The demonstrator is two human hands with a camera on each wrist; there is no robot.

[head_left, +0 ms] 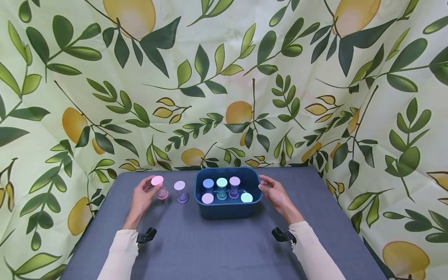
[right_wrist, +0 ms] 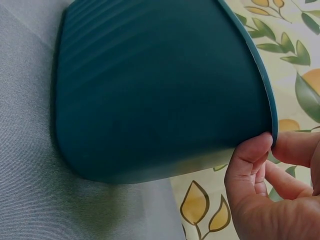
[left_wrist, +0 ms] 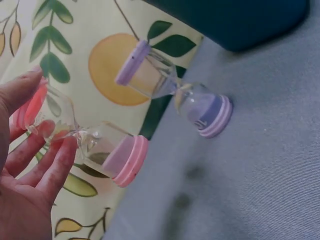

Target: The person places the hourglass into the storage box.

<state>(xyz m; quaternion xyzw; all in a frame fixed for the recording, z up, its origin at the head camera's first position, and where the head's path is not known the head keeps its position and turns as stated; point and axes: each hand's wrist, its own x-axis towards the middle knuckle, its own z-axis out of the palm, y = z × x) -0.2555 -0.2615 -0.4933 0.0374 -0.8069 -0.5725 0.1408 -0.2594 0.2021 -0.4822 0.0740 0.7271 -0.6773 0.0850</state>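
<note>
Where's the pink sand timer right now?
In the head view the pink timer stands on the table's left side, held by the left hand, just left of the purple timer and the blue bin.

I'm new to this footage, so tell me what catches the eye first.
The dark teal bin stands mid-table holding five pastel-capped sand timers; the right hand pinches its right rim. Left of it, the left hand holds the pink sand timer, its fingers curled round the glass, and the purple sand timer stands alone between. A lemon-print cloth surrounds everything.
</note>
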